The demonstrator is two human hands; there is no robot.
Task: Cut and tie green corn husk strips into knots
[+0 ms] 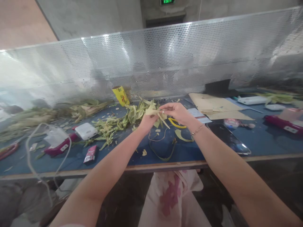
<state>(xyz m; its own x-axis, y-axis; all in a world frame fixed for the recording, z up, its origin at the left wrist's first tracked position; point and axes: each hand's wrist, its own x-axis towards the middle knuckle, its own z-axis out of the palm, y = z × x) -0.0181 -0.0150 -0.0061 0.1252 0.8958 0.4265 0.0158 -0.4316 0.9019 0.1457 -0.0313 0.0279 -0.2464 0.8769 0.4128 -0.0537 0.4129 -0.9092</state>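
Note:
My left hand (pixel 148 122) is closed on a pale green, dry-looking leaf strip (pixel 163 119), which sticks out toward the lower right. At the same bundle, my right hand (pixel 177 112) pinches the strip's upper part between thumb and fingers. Behind my hands lies a loose heap of green leaves (pixel 136 113), partly hidden by them. A yellow loop-shaped thing (pixel 176 123) lies just under my right hand; its kind is unclear. Below on the blue table (pixel 132 151), a thin string (pixel 163 138) and a curled green strip (pixel 163 158) lie near a leaf piece (pixel 183 136).
A perforated metal screen (pixel 161 56) closes off the back. On the left are a yellow packet (pixel 120 95), a white box-shaped device (pixel 85 130), a small pink box (pixel 90 154) and a white cable (pixel 28 151). To the right lie a dark phone (pixel 227 138) and brown paper (pixel 208 102).

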